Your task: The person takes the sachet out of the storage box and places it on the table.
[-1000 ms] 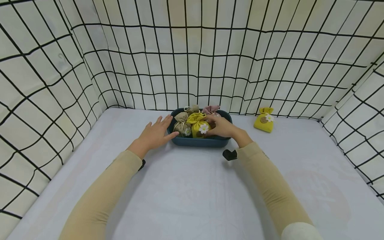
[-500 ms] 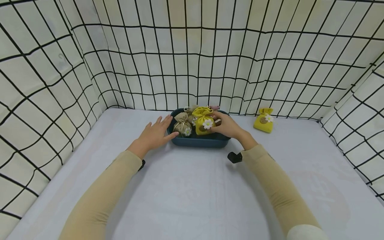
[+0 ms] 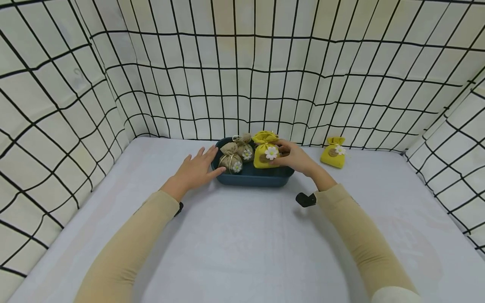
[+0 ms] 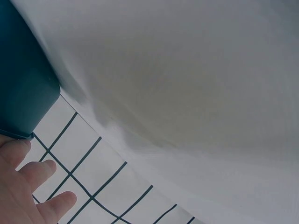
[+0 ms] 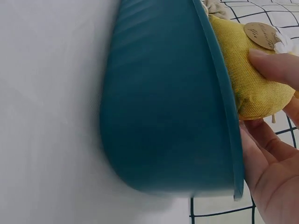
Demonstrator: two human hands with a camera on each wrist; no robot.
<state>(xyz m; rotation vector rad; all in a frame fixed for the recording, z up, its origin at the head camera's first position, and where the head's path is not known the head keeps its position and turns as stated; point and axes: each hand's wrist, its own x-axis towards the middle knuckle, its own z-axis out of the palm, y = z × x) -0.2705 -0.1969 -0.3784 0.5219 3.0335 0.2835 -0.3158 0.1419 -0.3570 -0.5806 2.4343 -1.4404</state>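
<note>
A blue oval basin [image 3: 251,181] stands at the back of the table. My right hand [image 3: 297,160] pinches a yellow drawstring sachet [image 3: 261,158], with a white flower and round tag, over the basin's right part. In the right wrist view the thumb [image 5: 273,67] presses the sachet's front, and the fingers are behind it. Two beige sachets, the front one [image 3: 228,159] and the rear one [image 3: 246,148], sit in the basin's left half. My left hand [image 3: 195,168] rests with fingers spread at the basin's left rim; its wrist view shows fingers [image 4: 58,205] by the rim.
A second yellow sachet [image 3: 333,153] stands on the white table [image 3: 242,235], right of the basin. Black-lined white sheeting [image 3: 265,84] rises behind the table and along both sides. A dark wrist camera [image 3: 305,200] juts out beneath the right wrist.
The right hand has lifted the yellow sachet slightly and carried it rightward and back in the basin, uncovering the rear beige one. The pink sachet is now hidden. The left hand stays put.
</note>
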